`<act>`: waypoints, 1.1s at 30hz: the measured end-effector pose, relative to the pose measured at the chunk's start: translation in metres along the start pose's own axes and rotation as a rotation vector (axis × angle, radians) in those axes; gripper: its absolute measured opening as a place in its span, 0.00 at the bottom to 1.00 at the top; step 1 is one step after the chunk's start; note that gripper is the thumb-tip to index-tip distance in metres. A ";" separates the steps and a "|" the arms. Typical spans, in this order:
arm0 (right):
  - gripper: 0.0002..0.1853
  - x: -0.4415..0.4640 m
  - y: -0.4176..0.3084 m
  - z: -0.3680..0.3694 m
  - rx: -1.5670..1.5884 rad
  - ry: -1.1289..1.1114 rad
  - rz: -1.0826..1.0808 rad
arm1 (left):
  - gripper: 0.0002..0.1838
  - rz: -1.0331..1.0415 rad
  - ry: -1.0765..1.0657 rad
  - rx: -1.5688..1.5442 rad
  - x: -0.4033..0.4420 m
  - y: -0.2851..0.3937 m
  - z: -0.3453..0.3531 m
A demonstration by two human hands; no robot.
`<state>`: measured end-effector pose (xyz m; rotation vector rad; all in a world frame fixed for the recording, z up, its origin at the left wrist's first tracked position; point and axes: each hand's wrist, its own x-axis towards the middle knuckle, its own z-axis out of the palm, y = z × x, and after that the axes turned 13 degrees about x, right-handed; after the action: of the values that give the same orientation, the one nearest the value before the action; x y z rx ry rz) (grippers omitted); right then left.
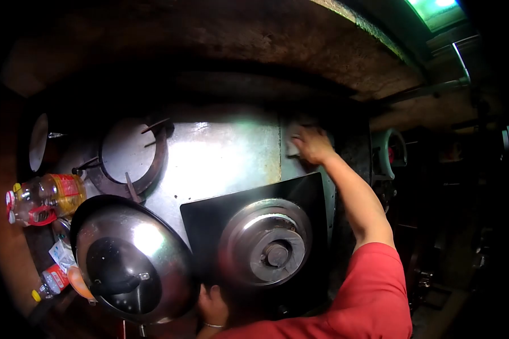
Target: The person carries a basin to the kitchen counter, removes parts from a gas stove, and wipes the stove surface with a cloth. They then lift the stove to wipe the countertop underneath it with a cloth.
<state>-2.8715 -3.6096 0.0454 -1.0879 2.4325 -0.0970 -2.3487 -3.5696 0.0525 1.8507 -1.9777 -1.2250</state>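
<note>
My right hand [312, 144] reaches to the far right part of the metal counter [220, 152], its fingers curled down over a pale cloth [293, 141] that lies flat under them. Near the bottom edge my left hand [213, 305] is beside the rim of a lidded wok [147, 243]; its fingers are partly hidden, and what they touch cannot be made out. Between my arms stands a black stove plate [203, 217] with a round metal burner [277, 254] on it.
Oil bottles [54, 198] stand at the left. Behind the wok is a round burner opening with a pot-support ring [161, 155]. A smaller bottle [55, 279] and an orange bowl [80, 283] are at the lower left. A dark wall rises behind the counter.
</note>
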 end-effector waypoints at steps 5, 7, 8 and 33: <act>0.32 -0.074 0.088 0.053 -0.154 0.049 0.187 | 0.32 -0.262 -0.250 -0.106 0.001 0.017 -0.007; 0.33 -0.120 0.091 0.076 -0.167 0.017 0.173 | 0.32 -0.189 -0.256 -0.125 0.005 0.026 -0.013; 0.34 -0.145 0.090 0.085 -0.174 -0.002 0.156 | 0.33 -0.181 -0.269 -0.107 0.006 0.029 -0.015; 0.29 -0.156 0.053 0.073 -0.263 0.098 0.006 | 0.34 -0.092 -0.143 0.011 0.009 0.026 -0.012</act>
<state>-2.7854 -3.4516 0.0279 -1.2121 2.5893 0.1807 -2.3626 -3.5856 0.0731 1.9292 -1.9938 -1.4119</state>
